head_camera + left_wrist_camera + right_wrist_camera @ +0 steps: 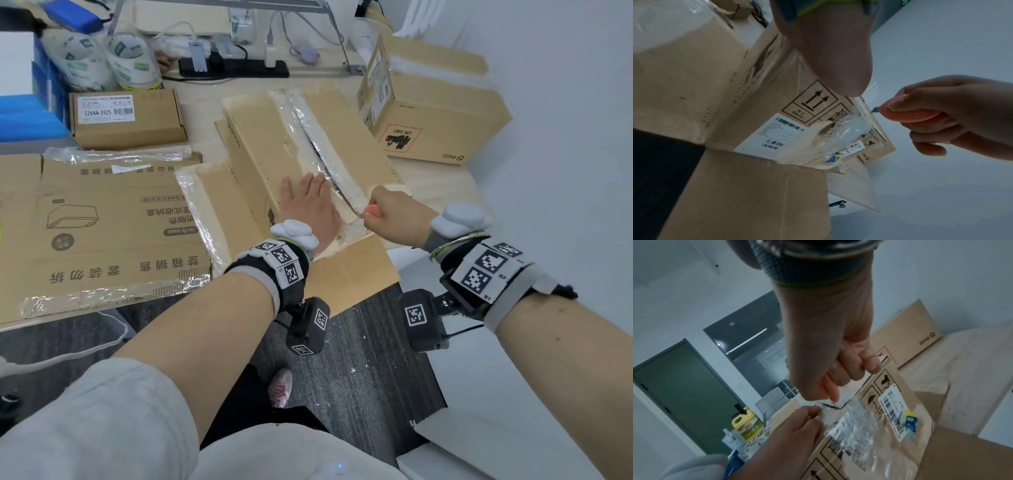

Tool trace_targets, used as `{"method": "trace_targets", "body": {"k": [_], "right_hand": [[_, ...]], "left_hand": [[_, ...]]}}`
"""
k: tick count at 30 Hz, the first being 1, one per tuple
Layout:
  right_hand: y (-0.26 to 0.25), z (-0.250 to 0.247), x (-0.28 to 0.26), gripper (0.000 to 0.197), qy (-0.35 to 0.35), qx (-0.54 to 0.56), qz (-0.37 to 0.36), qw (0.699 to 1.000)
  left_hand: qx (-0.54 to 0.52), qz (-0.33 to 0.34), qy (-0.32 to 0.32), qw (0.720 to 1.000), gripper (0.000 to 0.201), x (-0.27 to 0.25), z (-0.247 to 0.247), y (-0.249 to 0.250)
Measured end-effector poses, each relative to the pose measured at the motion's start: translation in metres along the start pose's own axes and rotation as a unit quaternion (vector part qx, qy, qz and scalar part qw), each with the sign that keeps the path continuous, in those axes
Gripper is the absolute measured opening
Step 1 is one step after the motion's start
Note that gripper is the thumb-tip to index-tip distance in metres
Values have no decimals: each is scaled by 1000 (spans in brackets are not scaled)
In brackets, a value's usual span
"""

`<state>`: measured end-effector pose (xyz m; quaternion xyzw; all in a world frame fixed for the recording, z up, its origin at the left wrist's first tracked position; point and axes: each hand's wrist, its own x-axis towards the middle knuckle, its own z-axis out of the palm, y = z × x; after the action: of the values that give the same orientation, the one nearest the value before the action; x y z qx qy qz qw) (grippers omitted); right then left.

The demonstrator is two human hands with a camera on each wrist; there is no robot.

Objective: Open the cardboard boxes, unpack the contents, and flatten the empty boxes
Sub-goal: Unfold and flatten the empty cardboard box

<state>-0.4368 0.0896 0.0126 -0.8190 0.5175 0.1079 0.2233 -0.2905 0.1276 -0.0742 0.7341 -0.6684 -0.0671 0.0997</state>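
Note:
A long cardboard box [263, 147] lies in the middle of the table, its top seam covered by clear tape [318, 144]. My left hand [310, 202] lies flat on the box top, fingers straight, just left of the seam. My right hand [387, 214] grips a pink utility knife [375, 210] in a fist at the near end of the seam. In the left wrist view the knife [906, 115] has its short blade out, pointing at the crumpled tape [849, 131] on the box end. In the right wrist view the knife [831, 391] meets the tape beside my left hand [797, 423].
A second taped box marked PICO [435, 113] stands at the back right. Flattened cardboard [102, 233] covers the table's left side, with a small brown box [126, 118] behind it. Tape rolls [133, 61] and a power strip [233, 66] sit at the back. A loose flap [356, 274] overhangs the table's near edge.

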Motion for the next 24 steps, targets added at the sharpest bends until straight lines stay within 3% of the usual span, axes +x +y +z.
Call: {"method": "trace_targets", "body": {"k": [4,7,14,20,24], "right_hand": [[-11,-1,18,17,119,89,-37,988],[-23,2,41,18,163,127,-43,977],[-51,-6,101,24,197,169,-48,964],[-74,-26,169,26,185,152,-36,970],[-82,-33,197,30,175,138,-33,974]], "left_hand": [[-63,-17,66,996,36,4,1,-6],[-97,-28,93,990,28,11,-6,-12],[-98,-43,88,990,30,56,-25,-53],[-52,-70,116,989,34,109,-25,-101],[-38,-45,74,996,50,124,-29,-115]]}}
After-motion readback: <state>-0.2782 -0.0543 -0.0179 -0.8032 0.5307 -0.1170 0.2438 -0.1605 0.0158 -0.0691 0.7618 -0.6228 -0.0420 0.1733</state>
